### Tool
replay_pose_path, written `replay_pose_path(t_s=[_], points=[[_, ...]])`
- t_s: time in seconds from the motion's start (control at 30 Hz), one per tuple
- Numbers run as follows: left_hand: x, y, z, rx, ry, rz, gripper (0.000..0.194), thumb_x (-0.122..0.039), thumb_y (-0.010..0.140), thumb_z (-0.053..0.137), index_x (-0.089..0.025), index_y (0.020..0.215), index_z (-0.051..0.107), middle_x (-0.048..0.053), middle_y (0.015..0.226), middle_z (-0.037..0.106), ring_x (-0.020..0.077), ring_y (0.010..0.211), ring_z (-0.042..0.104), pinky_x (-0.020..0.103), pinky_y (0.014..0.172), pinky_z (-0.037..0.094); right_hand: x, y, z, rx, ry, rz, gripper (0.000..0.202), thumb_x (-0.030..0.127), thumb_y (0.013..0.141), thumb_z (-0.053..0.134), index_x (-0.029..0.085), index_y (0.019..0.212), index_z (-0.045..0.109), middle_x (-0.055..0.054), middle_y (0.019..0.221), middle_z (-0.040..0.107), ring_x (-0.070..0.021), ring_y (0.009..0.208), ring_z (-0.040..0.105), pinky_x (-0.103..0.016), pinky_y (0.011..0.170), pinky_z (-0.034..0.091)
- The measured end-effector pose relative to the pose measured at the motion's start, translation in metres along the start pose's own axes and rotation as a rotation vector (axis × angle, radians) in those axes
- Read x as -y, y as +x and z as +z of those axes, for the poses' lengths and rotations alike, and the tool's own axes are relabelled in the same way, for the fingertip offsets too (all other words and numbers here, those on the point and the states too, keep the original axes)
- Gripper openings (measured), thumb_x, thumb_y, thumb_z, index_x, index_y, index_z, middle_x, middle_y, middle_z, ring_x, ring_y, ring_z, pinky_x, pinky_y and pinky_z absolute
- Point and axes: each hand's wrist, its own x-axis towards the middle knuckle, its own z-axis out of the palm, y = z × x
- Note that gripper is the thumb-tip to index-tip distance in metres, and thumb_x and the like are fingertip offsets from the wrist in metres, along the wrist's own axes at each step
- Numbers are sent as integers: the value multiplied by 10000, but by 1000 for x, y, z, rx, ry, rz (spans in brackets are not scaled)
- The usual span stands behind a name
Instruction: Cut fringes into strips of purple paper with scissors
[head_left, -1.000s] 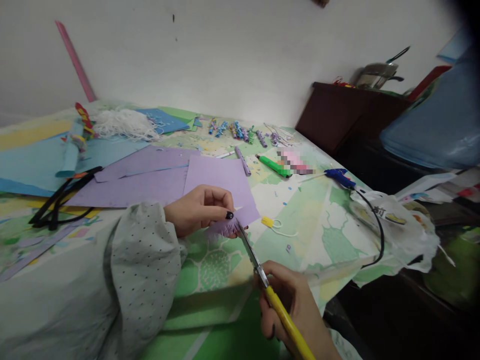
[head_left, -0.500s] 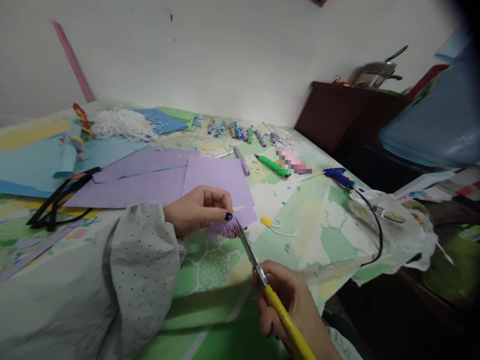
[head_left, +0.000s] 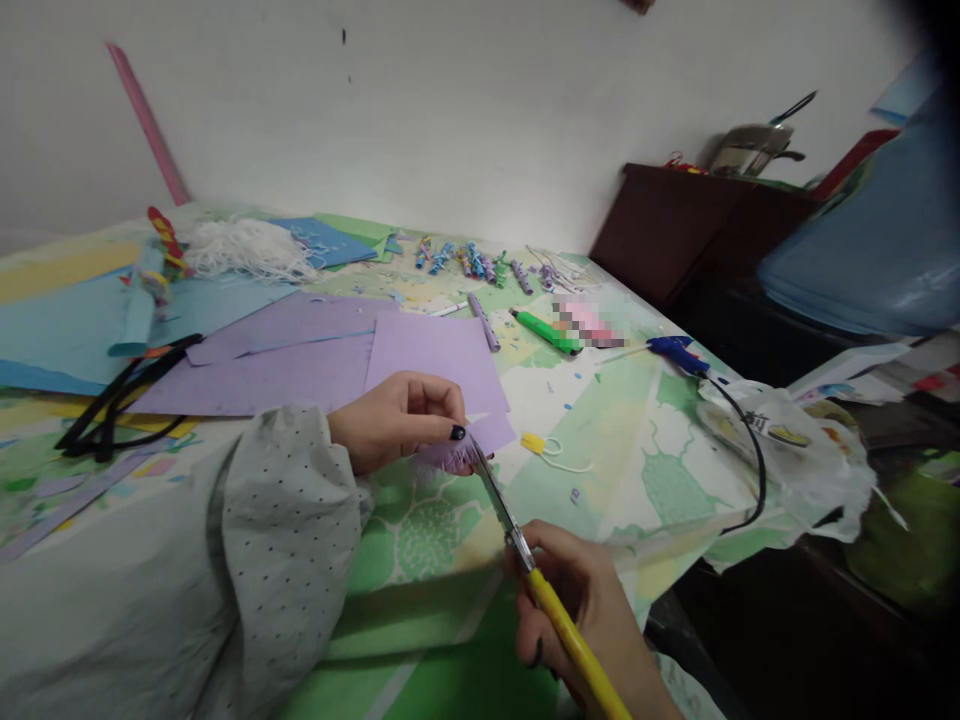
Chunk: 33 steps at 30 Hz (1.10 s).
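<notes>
Between the thumb and fingers of my left hand (head_left: pixel 405 420) is a strip of purple paper (head_left: pixel 491 432), its near edge cut into a fine fringe. My right hand (head_left: pixel 577 600) is closed round scissors (head_left: pixel 562 620) with yellow handles. The blade tips meet the fringed edge, close to my left thumb. Behind my left hand lie a flat purple sheet (head_left: pixel 427 345) and a wider purple sheet (head_left: pixel 300 370). A yellow tag with white string (head_left: pixel 533 443) rests on the table to the right of the strip.
At the back are a heap of white string (head_left: pixel 244 250) and several small curled paper rolls (head_left: pixel 472 260). A green cutter (head_left: pixel 547 330) and a blue glue gun (head_left: pixel 677 352) lie to the right. Black-framed glasses (head_left: pixel 127 400) sit at left, near blue sheets (head_left: pixel 52 330).
Both hands, the scissors and the purple strip hold nearly the same place. The fingers of my right hand have shifted very slightly on the handles.
</notes>
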Motion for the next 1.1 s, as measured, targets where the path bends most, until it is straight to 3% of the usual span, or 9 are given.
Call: replay_pose_path(t_s=[0.3, 0.63, 0.9, 1.1], points=[[1, -1, 0, 6, -25, -11, 167, -212, 617, 755, -148, 608, 601, -27, 506, 579, 99, 462, 522, 209, 463, 390, -1, 0, 0, -25, -21, -3, 589, 641, 495, 824, 200, 654, 469, 95, 495, 277, -68, 450, 236, -204, 386, 158], [1, -1, 0, 7, -35, -5, 155, -197, 617, 751, -143, 600, 606, -21, 512, 597, 97, 465, 537, 196, 454, 394, -8, -1, -1, -47, -52, -21, 597, 690, 527, 780, 192, 656, 478, 87, 500, 286, -70, 458, 235, -207, 386, 149], [2, 0, -1, 1, -32, -9, 146, -195, 618, 747, -144, 606, 610, -44, 484, 563, 77, 416, 491, 193, 434, 378, -12, 1, -3, -53, -25, -44, 510, 582, 565, 817, 180, 693, 530, 90, 503, 295, -68, 452, 252, -193, 385, 163], [1, -1, 0, 8, -28, -9, 144, -197, 614, 740, -148, 602, 605, -25, 508, 601, 111, 483, 566, 206, 473, 417, -5, 0, -3, -54, -73, -22, 535, 598, 525, 823, 183, 658, 513, 85, 491, 295, -74, 452, 252, -196, 379, 163]])
